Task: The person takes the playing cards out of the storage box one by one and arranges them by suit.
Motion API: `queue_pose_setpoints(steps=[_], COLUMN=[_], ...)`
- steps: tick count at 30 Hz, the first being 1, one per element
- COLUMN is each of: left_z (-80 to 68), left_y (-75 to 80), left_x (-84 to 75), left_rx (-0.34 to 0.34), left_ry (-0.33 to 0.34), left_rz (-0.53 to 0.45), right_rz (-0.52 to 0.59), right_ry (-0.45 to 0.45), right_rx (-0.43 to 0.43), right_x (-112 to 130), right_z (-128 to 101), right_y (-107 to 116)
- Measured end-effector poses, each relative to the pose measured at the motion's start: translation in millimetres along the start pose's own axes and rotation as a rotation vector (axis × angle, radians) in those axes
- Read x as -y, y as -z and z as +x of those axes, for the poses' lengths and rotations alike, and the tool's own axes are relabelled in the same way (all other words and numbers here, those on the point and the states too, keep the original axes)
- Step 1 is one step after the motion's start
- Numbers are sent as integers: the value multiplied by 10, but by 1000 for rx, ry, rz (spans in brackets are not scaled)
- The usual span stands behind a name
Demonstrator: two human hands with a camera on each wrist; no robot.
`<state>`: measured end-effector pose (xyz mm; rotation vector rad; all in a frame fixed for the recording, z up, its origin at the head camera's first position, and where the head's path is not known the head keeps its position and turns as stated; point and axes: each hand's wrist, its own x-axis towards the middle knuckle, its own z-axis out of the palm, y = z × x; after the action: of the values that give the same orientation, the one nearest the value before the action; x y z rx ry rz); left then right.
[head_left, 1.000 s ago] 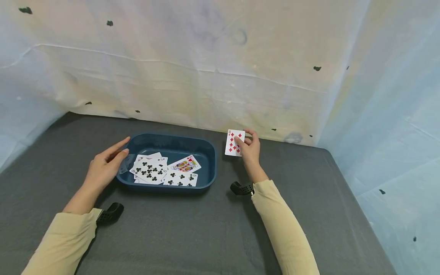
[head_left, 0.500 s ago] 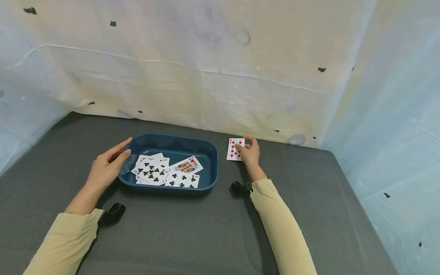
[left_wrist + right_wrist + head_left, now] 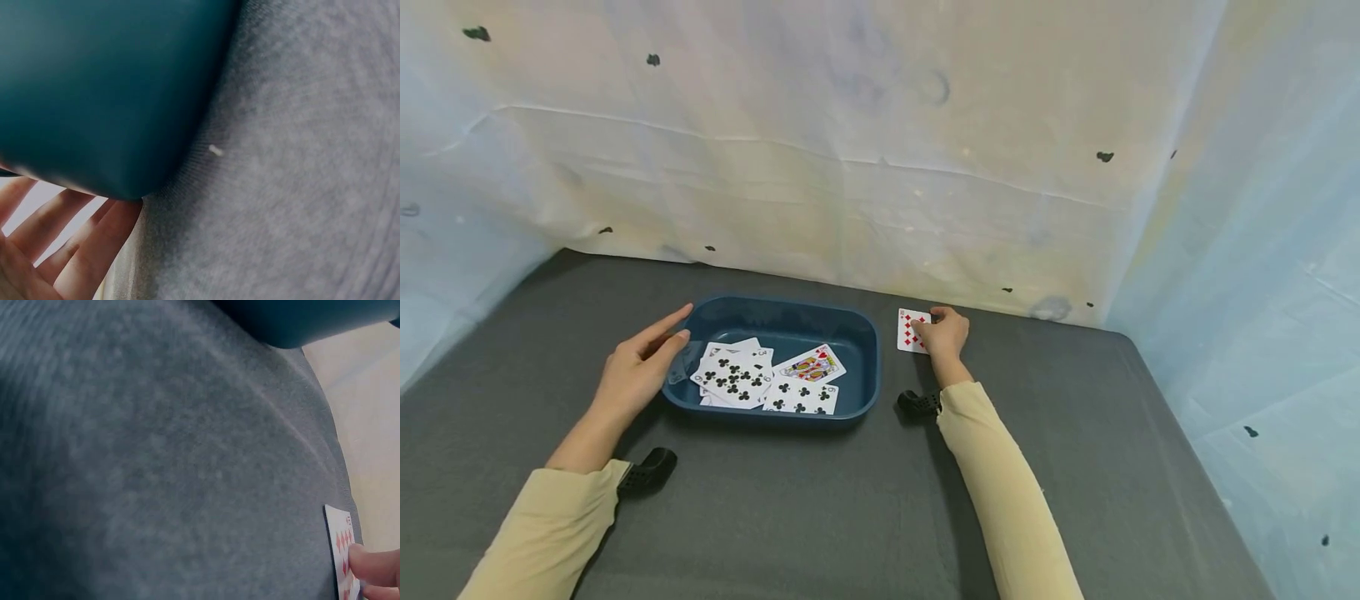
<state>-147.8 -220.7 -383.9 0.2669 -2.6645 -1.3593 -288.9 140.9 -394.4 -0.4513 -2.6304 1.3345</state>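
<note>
Grey cloth (image 3: pixel 820 517) covers the table, and a dark blue tray (image 3: pixel 861 333) sits on it near the back wall. Inside the tray lie some playing cards (image 3: pixel 733 375), face up: many have black clubs, and one is a picture card with red hearts (image 3: pixel 811 364). The left hand (image 3: pixel 638 373) rests against the left end of the tray with its fingers (image 3: pixel 75 234) straight and close together, touching the tray's outer wall; it grips nothing. In the left wrist view the fingertips sit right under the tray's rounded corner. The right hand (image 3: pixel 943 335) is just to the right of the tray, down on the cloth. It has a red diamonds card (image 3: pixel 911 330) that lies face up on the cloth, close to the tray but not touching it. Fingertips (image 3: pixel 369 562) press on the card's right edge, with the fingers bent over it. Both arms wear pale yellow sleeves (image 3: pixel 1000 492). A wrinkled white sheet (image 3: pixel 850 150) hangs behind the table.
</note>
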Motion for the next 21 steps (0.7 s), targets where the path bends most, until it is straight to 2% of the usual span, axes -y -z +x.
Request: queue_pose_setpoints(steps=[3, 7, 17, 21], left_z=[-1, 2, 3, 3], left_y=[-5, -6, 12, 1], left_x=[-5, -1, 8, 3], left_rx=[-2, -7, 0, 4], left_ry=[-2, -1, 8, 17], left_rz=[-5, -7, -21, -23], right_rz=[22, 122, 459, 536], right_ry=[-2, -15, -20, -15], right_rx=[-17, -22, 109, 149], right_x=[-14, -2, 299, 469], right_z=[-12, -51, -307, -448], right_y=[8, 45, 122, 124])
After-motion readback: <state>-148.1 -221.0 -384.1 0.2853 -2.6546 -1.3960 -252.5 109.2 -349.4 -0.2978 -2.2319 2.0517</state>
